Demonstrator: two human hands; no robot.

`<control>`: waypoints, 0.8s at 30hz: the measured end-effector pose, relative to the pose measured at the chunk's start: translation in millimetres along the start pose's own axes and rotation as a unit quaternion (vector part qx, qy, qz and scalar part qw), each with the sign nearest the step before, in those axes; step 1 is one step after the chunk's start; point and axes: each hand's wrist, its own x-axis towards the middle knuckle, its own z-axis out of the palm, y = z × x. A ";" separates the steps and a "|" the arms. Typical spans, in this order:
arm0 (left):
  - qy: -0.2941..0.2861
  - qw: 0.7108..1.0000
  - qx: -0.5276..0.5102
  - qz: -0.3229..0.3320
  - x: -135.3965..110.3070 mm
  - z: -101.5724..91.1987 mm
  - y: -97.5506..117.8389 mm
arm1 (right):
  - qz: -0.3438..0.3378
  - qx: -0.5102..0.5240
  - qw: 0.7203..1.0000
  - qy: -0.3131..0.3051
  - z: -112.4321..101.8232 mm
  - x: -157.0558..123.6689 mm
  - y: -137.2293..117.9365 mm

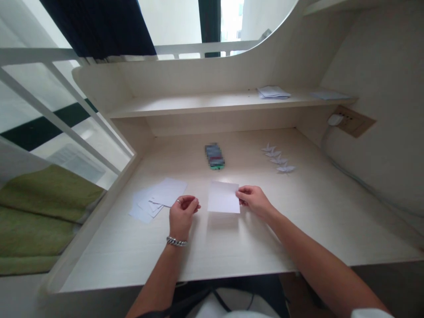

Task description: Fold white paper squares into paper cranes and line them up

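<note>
A square white sheet of paper (223, 197) is pinched at its right edge by my right hand (255, 201), held a little above the desk with a faint shadow below. My left hand (183, 216), with a ring and a chain bracelet, is just left of the sheet and apart from it. Its fingers are curled together, and I cannot make out anything in them. Loose white papers (168, 191) lie spread beside my left hand. Several folded white paper cranes (278, 160) stand in a row toward the back right.
A phone with a blurred screen (214, 156) lies at the desk's middle back. Above runs a shelf (198, 102) bearing a stack of papers (273, 92). A plug and cable (336, 119) hang at the right wall. White rails (59, 97) border the left.
</note>
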 end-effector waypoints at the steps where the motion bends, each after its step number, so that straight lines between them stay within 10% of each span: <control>1: -0.006 0.996 0.067 0.052 0.1 -2.3 -1.4 | 0.004 -0.004 1.000 -0.004 -3.5 -1.4 0.3; 6: -0.127 0.876 0.293 0.362 -9.8 1.8 -6.9 | 0.018 -0.029 0.999 -0.028 -9.7 -4.6 6.6; 11: -0.231 0.794 0.335 0.453 -17.4 11.1 -15.7 | 0.010 -0.091 0.996 -0.016 -17.7 -12.8 8.9; 20: -0.287 0.837 0.319 0.338 -23.6 7.4 -16.5 | -0.239 -0.394 0.880 -0.117 -17.8 -58.5 12.9; 24: -0.280 0.865 0.332 0.252 -26.5 5.2 -10.4 | -0.222 -0.390 0.890 -0.085 -7.7 -59.3 18.1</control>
